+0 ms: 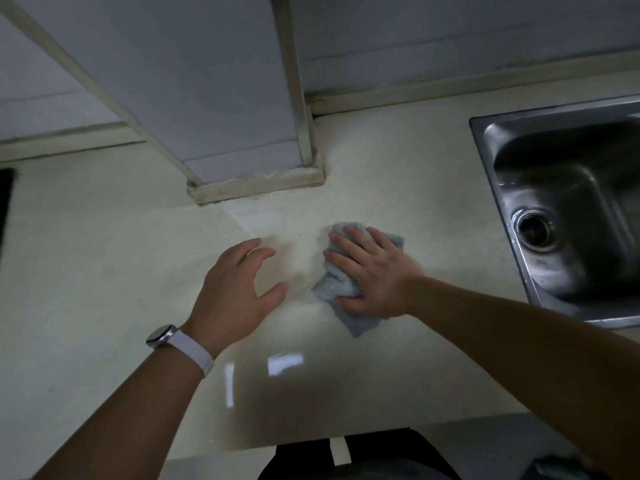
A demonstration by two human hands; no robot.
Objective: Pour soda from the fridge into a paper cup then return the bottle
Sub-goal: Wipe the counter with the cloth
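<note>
Right of frame centre, the right hand [372,268] presses a crumpled grey cloth [337,285] flat on the pale tabletop [104,254], fingers straight and slightly apart; the left hand [235,285] hovers beside it, fingers spread and holding nothing. No bottle, paper cup or fridge is in view. A stray swipe could smear liquid toward the sink [554,209] at right, or leave the tabletop slick for the cup.
</note>
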